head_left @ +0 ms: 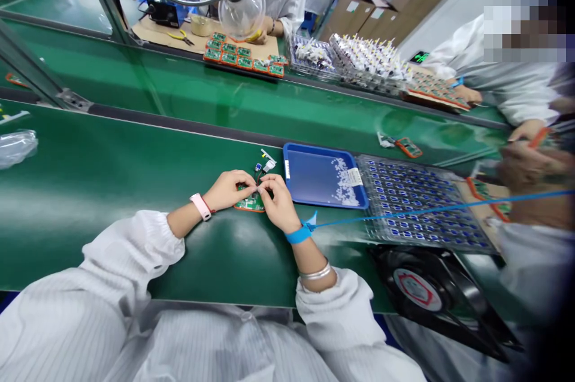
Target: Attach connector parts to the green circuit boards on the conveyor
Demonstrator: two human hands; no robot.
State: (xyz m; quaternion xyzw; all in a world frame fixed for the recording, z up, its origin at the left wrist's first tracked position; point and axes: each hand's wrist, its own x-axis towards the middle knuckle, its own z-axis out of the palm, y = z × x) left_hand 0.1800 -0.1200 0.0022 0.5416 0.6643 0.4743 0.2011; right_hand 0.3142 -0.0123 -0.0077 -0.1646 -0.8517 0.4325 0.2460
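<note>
A green circuit board with an orange edge lies on the green work surface, partly covered by my hands. My left hand is closed in a pinch over its upper part. From the other side my right hand pinches at the same spot, fingertips touching or nearly touching the left ones. What sits between the fingertips is too small and hidden to name. Dark wires rise just beyond them toward a small blue part and a white plastic part.
Right of my hands lies a blue tray holding small white pieces, then a clear tray of blue parts. A black fan stands at the near right. A blue cord runs from my right wrist. Co-workers sit across and at right.
</note>
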